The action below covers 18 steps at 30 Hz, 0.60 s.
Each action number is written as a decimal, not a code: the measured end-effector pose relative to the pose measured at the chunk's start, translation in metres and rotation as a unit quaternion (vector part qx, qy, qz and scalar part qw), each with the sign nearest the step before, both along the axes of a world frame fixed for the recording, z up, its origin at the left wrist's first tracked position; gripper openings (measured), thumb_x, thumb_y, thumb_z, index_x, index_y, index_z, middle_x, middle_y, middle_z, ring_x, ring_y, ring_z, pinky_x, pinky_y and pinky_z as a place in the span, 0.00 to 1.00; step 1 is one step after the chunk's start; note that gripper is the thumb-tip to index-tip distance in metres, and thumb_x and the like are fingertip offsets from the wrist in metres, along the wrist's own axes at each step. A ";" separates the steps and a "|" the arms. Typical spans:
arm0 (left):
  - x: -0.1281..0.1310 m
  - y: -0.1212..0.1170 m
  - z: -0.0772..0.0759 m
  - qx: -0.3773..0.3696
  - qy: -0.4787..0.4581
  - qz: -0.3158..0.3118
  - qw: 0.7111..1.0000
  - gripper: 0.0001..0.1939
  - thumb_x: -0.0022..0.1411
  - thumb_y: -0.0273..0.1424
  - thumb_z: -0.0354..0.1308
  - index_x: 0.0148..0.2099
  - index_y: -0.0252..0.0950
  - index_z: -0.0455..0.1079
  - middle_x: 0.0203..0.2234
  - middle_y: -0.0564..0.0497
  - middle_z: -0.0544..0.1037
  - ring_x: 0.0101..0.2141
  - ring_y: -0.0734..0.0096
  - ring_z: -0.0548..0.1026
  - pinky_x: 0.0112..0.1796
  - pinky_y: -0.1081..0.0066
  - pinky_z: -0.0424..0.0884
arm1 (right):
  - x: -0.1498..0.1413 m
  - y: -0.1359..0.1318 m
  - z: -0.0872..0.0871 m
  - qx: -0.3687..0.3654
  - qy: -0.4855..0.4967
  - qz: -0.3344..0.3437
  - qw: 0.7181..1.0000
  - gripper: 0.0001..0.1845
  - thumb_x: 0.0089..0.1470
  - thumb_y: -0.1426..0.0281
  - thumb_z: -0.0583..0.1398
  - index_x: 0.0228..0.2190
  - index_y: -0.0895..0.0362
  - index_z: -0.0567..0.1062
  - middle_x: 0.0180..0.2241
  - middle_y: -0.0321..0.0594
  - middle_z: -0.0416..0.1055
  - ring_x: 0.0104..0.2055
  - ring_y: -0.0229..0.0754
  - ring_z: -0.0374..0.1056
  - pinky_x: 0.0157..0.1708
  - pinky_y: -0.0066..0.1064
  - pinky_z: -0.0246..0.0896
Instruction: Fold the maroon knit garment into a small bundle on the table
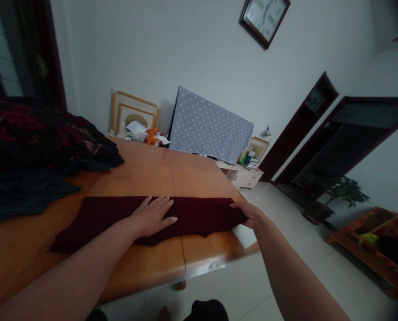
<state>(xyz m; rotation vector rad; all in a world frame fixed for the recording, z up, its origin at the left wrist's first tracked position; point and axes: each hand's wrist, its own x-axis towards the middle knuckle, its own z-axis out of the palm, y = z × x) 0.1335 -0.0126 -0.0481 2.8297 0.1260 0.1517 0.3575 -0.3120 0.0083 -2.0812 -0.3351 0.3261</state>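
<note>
Pressing: left hand (151,217) is held open, laid flat on a folded maroon cloth (195,217).
Curling: right hand (246,213) is bent over the cloth's end; a grip cannot be told.
Lying: cloth is spread across a wooden worktop (192,174).

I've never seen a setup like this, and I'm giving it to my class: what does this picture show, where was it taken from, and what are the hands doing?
This one picture comes from a camera worn on a person's head, looking forward and down, so the room looks tilted. There is no machine: the two bare arms are the wearer's own. The left hand lies flat on a long dark maroon cloth, which is spread on a honey-brown wooden surface. The right hand is at the cloth's right end, with its fingers at the edge. A heap of dark patterned clothing lies further left.
</note>
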 end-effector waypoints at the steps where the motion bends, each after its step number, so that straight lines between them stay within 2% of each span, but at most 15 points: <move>1: -0.001 0.000 0.001 -0.002 0.000 0.000 1.000 0.41 0.66 0.58 0.39 0.70 0.38 0.56 0.69 0.42 0.53 0.69 0.50 0.49 0.64 0.47 0.41 | -0.001 0.003 0.003 0.012 0.038 0.009 0.999 0.12 0.46 0.70 0.60 0.35 0.60 0.77 0.32 0.50 0.79 0.35 0.48 0.75 0.34 0.36 0.71; 5: -0.003 -0.001 0.004 -0.009 0.005 0.003 1.000 0.41 0.65 0.58 0.40 0.70 0.37 0.56 0.69 0.41 0.53 0.69 0.50 0.49 0.64 0.47 0.41 | -0.009 0.021 0.012 0.072 0.169 0.023 0.983 0.15 0.46 0.70 0.59 0.37 0.61 0.75 0.35 0.51 0.79 0.35 0.47 0.75 0.34 0.34 0.71; 11: -0.003 -0.001 0.001 -0.008 -0.003 0.000 1.000 0.41 0.65 0.58 0.40 0.70 0.39 0.56 0.69 0.41 0.54 0.69 0.50 0.50 0.65 0.48 0.40 | -0.037 0.060 0.014 0.081 0.116 0.096 0.985 0.19 0.41 0.71 0.61 0.40 0.58 0.74 0.33 0.42 0.78 0.29 0.41 0.72 0.27 0.28 0.65; 18: -0.005 -0.002 0.003 -0.005 0.005 -0.003 1.000 0.41 0.66 0.58 0.39 0.70 0.37 0.55 0.69 0.40 0.54 0.69 0.50 0.49 0.64 0.47 0.40 | -0.074 0.098 -0.011 0.030 0.076 0.194 0.978 0.19 0.39 0.74 0.60 0.38 0.56 0.76 0.34 0.39 0.78 0.29 0.40 0.71 0.28 0.27 0.64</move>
